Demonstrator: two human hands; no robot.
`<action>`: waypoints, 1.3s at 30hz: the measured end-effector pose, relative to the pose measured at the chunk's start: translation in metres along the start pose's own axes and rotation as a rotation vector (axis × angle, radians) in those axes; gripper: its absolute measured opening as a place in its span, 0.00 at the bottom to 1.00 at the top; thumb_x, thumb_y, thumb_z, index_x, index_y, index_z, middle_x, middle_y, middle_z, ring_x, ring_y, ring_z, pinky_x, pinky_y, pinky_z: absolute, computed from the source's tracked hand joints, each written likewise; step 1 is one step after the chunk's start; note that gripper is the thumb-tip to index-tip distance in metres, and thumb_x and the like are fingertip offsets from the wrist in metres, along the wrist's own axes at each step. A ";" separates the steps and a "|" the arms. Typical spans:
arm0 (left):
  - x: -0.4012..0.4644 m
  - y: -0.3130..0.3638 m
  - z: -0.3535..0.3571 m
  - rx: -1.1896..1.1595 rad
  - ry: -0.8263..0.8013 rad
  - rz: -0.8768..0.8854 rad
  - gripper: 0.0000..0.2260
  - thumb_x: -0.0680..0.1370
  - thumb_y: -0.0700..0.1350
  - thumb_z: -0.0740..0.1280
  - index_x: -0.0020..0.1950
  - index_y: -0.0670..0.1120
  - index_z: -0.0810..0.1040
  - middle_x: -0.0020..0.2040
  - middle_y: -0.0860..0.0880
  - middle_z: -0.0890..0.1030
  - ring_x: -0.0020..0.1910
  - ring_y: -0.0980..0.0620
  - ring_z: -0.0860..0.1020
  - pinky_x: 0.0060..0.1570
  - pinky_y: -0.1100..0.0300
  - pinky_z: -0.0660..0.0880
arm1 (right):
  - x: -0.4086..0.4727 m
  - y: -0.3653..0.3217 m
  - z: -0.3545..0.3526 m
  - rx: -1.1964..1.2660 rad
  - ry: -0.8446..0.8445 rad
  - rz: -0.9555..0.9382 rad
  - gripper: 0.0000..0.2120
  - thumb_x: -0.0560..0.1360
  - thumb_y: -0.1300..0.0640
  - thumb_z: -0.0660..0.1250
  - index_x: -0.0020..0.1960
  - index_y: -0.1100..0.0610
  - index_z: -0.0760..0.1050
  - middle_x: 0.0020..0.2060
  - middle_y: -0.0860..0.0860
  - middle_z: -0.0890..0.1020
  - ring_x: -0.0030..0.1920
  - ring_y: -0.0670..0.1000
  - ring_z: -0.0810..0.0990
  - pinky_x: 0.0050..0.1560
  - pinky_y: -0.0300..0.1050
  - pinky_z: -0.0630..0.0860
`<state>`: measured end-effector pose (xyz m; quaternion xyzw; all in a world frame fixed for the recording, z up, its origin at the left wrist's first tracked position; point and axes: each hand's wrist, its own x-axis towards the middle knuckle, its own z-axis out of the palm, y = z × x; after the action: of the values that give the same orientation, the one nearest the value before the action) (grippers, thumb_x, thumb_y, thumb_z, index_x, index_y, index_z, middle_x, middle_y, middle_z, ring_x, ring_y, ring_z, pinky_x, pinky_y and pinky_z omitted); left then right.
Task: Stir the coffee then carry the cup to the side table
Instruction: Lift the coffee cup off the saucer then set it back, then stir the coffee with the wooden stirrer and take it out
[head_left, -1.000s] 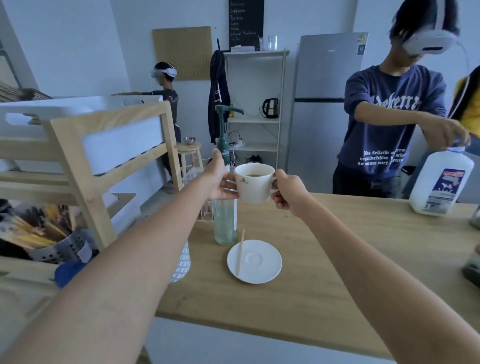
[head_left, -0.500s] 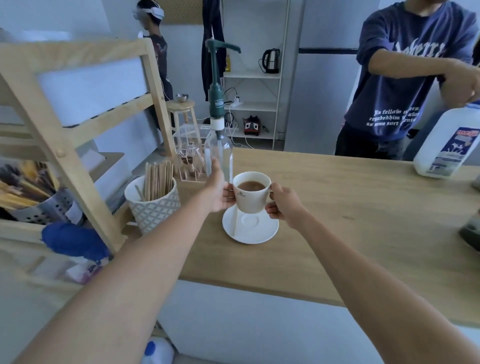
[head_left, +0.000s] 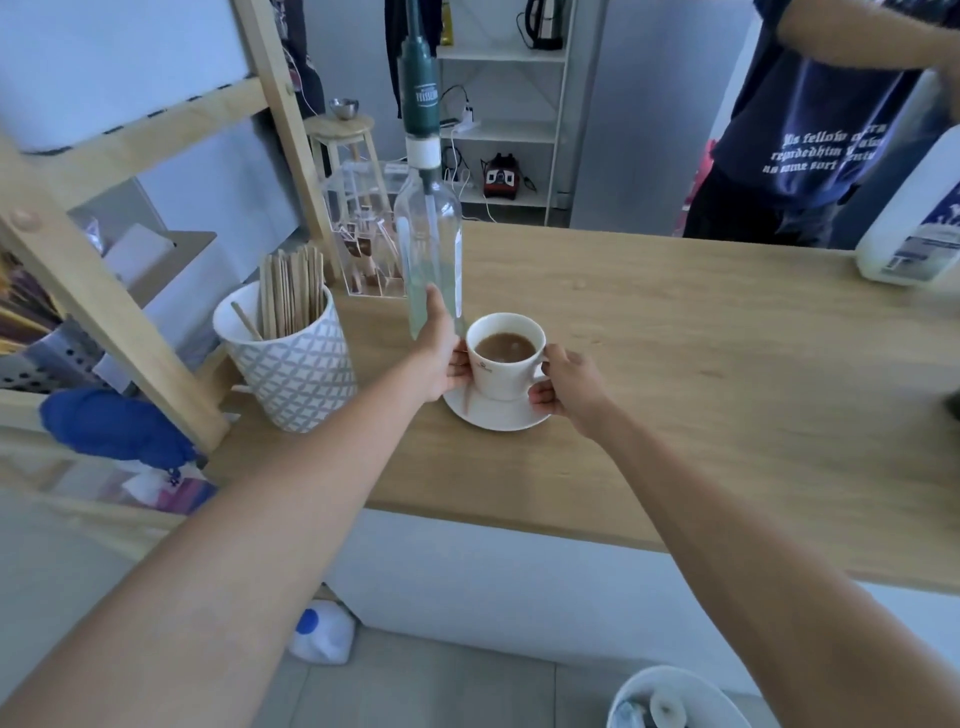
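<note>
Landmark for all placements: the cup (head_left: 505, 358).

1. Wooden counter (head_left: 727, 374). Carries the cup and everything listed below. Its near edge runs in front of the cup, with a bare strip of wood between. To the cup's right lies a broad open stretch.
2. Wooden shelf frame (head_left: 104, 291). Left of the cup, its slanted post rising past the holder; it closes off that side.
3. Second person (head_left: 810, 130). Beyond the counter, far right of the cup, near a milk jug (head_left: 909, 244) at the counter's right end.
4. Syrup bottle (head_left: 431, 244). Clear, with a green pump; upright just behind and left of the cup, close to the left hand.
5. Stick holder (head_left: 296, 374). Patterned white pot of wooden stirrers, left of the cup.
6. Saucer (head_left: 493, 413). White, directly under the cup; whether the cup's base touches it cannot be told. A wooden stir stick (head_left: 467, 400) lies on its left part.
7. Cup. White, upright, coffee well up inside.
8. Left hand (head_left: 441, 358). Fingers pressed against the cup's left wall.
9. Right hand (head_left: 566, 387). Closed around the handle side.

Step in hand, as judged: stirring looks finished, stick laid aside; the two-handed carry is the step in progress. The side table is not in view.

Next move calls for: a level, slow carry, drawing the cup toward the near edge or rightward, away from bottle and frame. Spillage is the chief risk.
</note>
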<state>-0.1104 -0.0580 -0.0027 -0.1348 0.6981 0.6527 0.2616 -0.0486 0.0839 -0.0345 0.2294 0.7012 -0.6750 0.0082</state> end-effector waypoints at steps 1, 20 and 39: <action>0.000 -0.001 0.000 -0.008 0.001 0.006 0.48 0.74 0.73 0.39 0.71 0.34 0.68 0.64 0.37 0.76 0.56 0.45 0.75 0.54 0.55 0.70 | 0.000 0.001 0.000 0.002 0.001 0.000 0.09 0.79 0.56 0.53 0.47 0.59 0.69 0.29 0.53 0.70 0.26 0.51 0.72 0.25 0.37 0.72; 0.024 -0.083 -0.057 1.252 0.312 0.539 0.22 0.84 0.48 0.48 0.77 0.44 0.59 0.79 0.44 0.55 0.79 0.47 0.48 0.76 0.49 0.46 | -0.036 0.026 0.027 -0.886 0.195 -0.716 0.09 0.78 0.56 0.59 0.52 0.60 0.75 0.43 0.55 0.81 0.40 0.61 0.80 0.33 0.47 0.72; 0.024 -0.095 -0.057 1.284 0.318 0.478 0.24 0.83 0.52 0.43 0.80 0.47 0.51 0.80 0.49 0.50 0.79 0.51 0.45 0.76 0.50 0.41 | -0.018 -0.002 0.060 -1.859 -0.192 -0.765 0.16 0.75 0.68 0.62 0.61 0.58 0.74 0.52 0.56 0.82 0.52 0.57 0.82 0.38 0.45 0.68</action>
<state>-0.0910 -0.1206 -0.0947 0.1096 0.9857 0.1235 0.0337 -0.0509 0.0218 -0.0326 -0.1637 0.9721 0.1663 0.0233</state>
